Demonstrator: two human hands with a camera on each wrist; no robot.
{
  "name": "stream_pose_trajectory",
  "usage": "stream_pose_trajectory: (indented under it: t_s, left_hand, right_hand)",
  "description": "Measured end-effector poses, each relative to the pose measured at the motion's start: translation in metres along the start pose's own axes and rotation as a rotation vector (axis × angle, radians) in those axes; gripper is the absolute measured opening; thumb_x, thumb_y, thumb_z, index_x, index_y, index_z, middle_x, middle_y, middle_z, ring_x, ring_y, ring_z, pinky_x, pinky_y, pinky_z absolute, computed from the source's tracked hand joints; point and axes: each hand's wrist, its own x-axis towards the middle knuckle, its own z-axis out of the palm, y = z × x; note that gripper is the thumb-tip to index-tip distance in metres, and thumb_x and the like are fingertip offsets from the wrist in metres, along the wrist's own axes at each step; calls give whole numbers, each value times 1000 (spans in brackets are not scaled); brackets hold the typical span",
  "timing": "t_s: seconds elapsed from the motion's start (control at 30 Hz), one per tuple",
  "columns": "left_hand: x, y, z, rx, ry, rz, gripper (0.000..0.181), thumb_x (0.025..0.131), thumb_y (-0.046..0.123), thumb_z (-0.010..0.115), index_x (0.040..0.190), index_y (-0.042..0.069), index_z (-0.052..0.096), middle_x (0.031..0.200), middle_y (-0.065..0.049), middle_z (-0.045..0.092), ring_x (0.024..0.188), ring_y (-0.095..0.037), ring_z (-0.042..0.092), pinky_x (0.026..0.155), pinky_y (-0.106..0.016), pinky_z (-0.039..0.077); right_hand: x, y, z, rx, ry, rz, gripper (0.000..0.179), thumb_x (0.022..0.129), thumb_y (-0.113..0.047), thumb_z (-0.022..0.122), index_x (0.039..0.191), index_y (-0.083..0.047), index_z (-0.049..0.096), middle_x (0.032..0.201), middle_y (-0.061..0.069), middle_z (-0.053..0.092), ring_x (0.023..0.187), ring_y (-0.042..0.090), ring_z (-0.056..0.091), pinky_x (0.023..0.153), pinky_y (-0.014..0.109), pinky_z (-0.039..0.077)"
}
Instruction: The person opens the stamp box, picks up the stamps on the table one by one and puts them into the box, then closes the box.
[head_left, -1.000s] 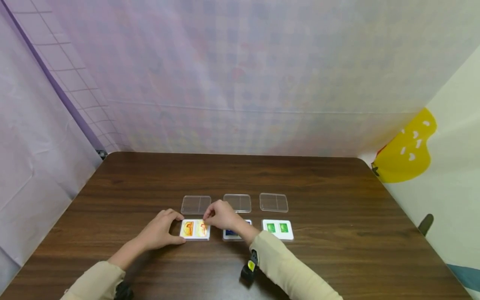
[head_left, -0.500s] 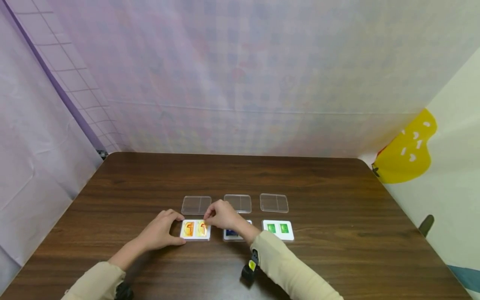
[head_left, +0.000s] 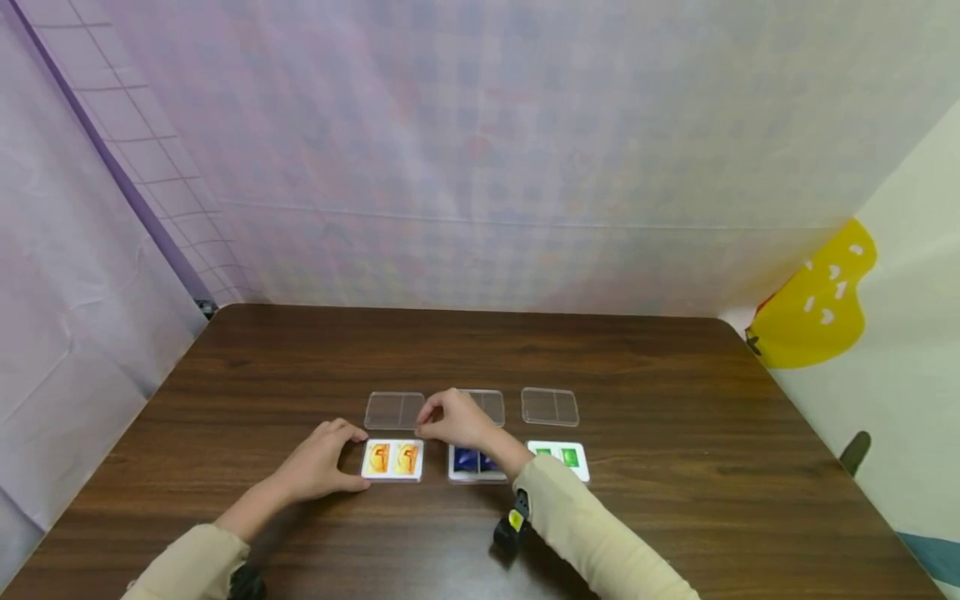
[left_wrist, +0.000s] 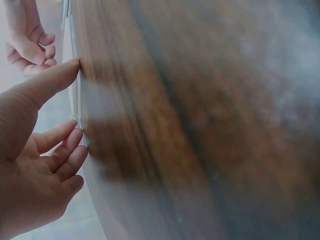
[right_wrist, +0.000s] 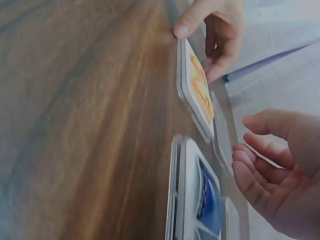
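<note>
A flat clear-edged plastic case (head_left: 393,477) lies at the left of a row, its white top showing two orange-and-yellow pictures (head_left: 407,457). My left hand (head_left: 324,461) holds this case at its left end, thumb at the near corner and fingertips at the far one. Just beyond its right far corner hovers my right hand (head_left: 456,418), fingers loosely curled. In the right wrist view, my right hand (right_wrist: 280,172) has thumb and fingers apart with nothing between them. A second case (head_left: 467,477) with dark blue pictures sits partly hidden under the right wrist.
A third case (head_left: 581,471) with green pictures lies at the right, partly covered by the right forearm. Behind the row lie three clear lids (head_left: 394,410), the middle one partly behind the right hand. The brown table (head_left: 480,350) ends at hanging cloth.
My right hand has let go of the orange case's right side and moved slightly up and right. The right-hand orange picture now shows fully. My left hand stays in place.
</note>
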Motion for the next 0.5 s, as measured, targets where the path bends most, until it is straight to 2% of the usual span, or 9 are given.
stream_pose_trajectory:
  t_s: [0.13, 0.3, 0.5]
  left_hand:
    - [0, -1, 0, 3, -1, 3, 57, 62, 30, 81, 104, 0, 59, 97, -7, 56, 96, -27, 51, 85, -44, 43]
    - [0, -1, 0, -4, -3, 4, 56, 62, 30, 81, 104, 0, 59, 98, -7, 56, 97, -27, 51, 85, -44, 43]
    - [0, -2, 0, -10, -9, -14, 57, 62, 31, 81, 105, 0, 59, 98, -7, 56, 97, -26, 51, 85, -44, 43]
  right_hand:
    - [2, 4, -4, 42, -10, -2, 13, 72, -10, 73, 82, -3, 67, 74, 2, 66, 61, 3, 55, 58, 17, 47]
    - [7, 8, -5, 56, -11, -23, 29, 70, -9, 74, 95, 3, 64, 84, 8, 66, 72, 10, 60, 65, 16, 47]
    - [17, 12, -5, -47, -3, -73, 52, 64, -15, 79, 109, 4, 59, 96, 12, 63, 86, 20, 60, 74, 20, 46]
